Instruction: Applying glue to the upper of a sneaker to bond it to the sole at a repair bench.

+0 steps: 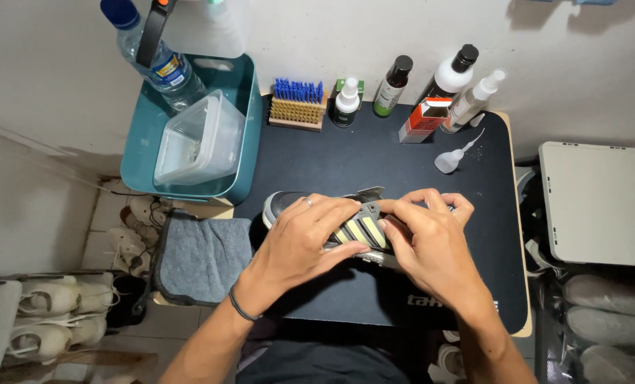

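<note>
Your left hand [304, 235] comes in from lower left, forearm angled up toward centre, palm down, fingers draped over the dark grey sneaker with pale yellow-green side stripes [356, 229]. A ring shows on one finger; a thin dark band sits at that wrist. Your right hand [431, 238] reaches in from lower right, fingers curled and pinching at the sneaker's upper edge near the raised tongue. Both hands are closed on the sneaker, close together, fingertips nearly meeting over the stripes.

The sneaker lies on its side at the middle of the black mat [374, 156] that covers the worktop, toe pointing left.

Surface and room: plain pale wall behind; tiled floor to the left. A folded grey cloth [202, 257] hangs at the mat's left edge. Above it, a teal plastic tub [240, 128] holds a clear lidded container [198, 139] and a clear water bottle with blue cap [154, 60]. A white folded panel [600, 203] rests to the right.

Counts along the back edge: one wooden brush with blue bristles [297, 103]; four upright bottles; one small red-and-white box [424, 119]; one small clear dropper bottle lying on its side [454, 156]. Several pale shoes sit on a rack [54, 313] at lower left.
</note>
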